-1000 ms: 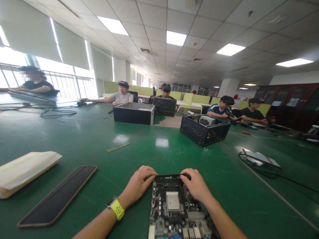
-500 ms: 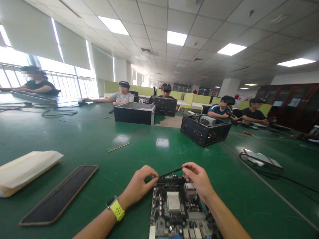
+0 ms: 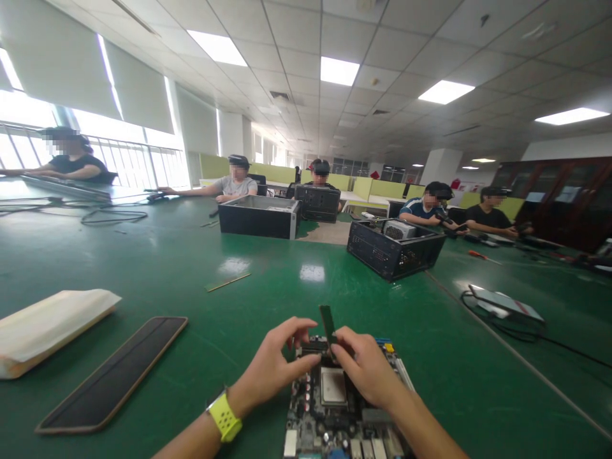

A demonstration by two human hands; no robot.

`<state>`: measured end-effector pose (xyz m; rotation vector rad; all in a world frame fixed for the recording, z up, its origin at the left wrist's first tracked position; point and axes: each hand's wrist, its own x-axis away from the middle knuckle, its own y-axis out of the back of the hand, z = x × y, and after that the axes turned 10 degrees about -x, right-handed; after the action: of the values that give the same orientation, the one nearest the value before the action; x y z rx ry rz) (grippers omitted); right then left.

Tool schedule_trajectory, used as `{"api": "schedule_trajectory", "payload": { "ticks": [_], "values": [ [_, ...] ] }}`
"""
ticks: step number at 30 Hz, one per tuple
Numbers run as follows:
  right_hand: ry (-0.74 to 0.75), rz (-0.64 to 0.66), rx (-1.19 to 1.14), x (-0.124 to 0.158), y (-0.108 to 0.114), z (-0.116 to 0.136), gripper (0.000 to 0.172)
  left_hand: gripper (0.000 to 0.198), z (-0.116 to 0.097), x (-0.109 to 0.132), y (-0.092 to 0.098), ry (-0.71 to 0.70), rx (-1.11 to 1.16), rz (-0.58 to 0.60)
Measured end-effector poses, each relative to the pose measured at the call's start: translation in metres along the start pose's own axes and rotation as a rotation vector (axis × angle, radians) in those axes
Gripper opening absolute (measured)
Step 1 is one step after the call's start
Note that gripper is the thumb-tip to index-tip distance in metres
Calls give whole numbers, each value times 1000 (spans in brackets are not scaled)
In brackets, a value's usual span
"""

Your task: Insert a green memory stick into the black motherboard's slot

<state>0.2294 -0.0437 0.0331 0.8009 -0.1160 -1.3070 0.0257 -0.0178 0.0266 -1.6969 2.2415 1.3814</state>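
A motherboard [image 3: 335, 408] lies on the green table [image 3: 191, 274] right in front of me, its square processor cover showing in the middle. My right hand [image 3: 361, 373] pinches a thin dark memory stick [image 3: 327, 323] and holds it nearly upright over the board's far end. My left hand [image 3: 275, 370], with a yellow watch band on the wrist, hovers beside it with curled fingers over the board's left far corner; it grips nothing that I can see.
A long dark pad [image 3: 112, 376] and a white padded envelope [image 3: 48, 328] lie to my left. A thin strip [image 3: 228, 282] lies further out. Two open computer cases [image 3: 258, 217] [image 3: 394, 248] stand mid-table. Several people sit around the far side. Cables and a flat device [image 3: 504, 303] lie right.
The memory stick was seated in the board, then lifted level between both hands. Now my right hand alone holds it, turned nearly upright, and my left hand has let go.
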Motion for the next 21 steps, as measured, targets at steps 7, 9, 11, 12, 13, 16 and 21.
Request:
{"api": "schedule_trajectory", "payload": {
  "ticks": [7, 9, 11, 12, 13, 16, 21],
  "values": [
    [-11, -63, 28, -4, 15, -13, 16, 14, 5, -1, 5, -3, -20, -57],
    [-47, -104, -2, -5, 18, -18, 16, 13, 9, -3, 4, 1, -76, -50],
    [-78, -141, -13, -6, 19, -25, 17, 14, 15, -5, 2, -10, -124, -58],
    [-87, -157, -4, -6, 19, -29, 18, 14, 19, -7, 1, -15, -153, -60],
    [-92, -171, 10, -7, 20, -33, 20, 14, 22, -9, -1, -15, -179, -58],
    [-110, -205, 60, -8, 20, -44, 23, 17, 32, -13, -6, -11, -237, -24],
    [-167, -201, 84, -8, 18, -54, 25, 20, 38, -14, -11, -2, -214, 43]
  ]
}}
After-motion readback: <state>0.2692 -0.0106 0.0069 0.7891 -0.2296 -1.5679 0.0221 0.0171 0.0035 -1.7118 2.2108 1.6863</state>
